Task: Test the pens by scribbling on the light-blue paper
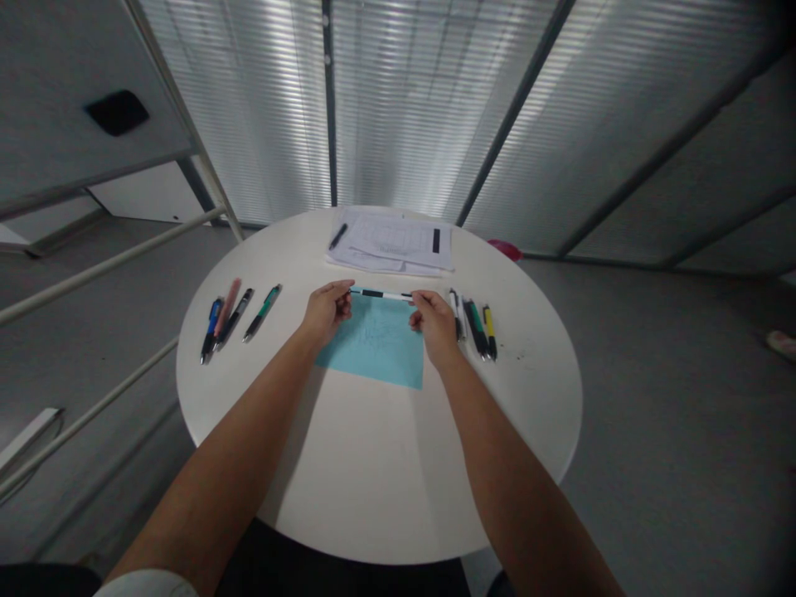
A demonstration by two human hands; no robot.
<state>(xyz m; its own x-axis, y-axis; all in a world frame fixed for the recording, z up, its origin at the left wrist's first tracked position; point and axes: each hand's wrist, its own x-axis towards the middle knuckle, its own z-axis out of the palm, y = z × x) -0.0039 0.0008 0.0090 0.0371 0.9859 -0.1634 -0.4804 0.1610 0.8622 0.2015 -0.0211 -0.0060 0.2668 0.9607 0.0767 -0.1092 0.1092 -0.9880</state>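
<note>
A slim black-and-white pen (382,294) stretches level between my two hands. My left hand (328,311) pinches its left end, with fingers curled. At the other end, my right hand (434,322) is closed with thumb and fingertips on the pen. Beneath it lies a light blue sheet of paper (379,344) with faint writing or drawing on it. Right of my right hand, several pens are lined up, among them a white one (457,315), a green-and-black one (477,327) and a yellow-and-black one (490,332).
On the round white table (366,464), a blue pen (212,327), a pink pen (228,307), a dark pen (236,317) and a green-and-black pen (262,313) lie left. White papers (398,240) with a black pen (338,236) lie at the back. Metal rails (112,264) stand left.
</note>
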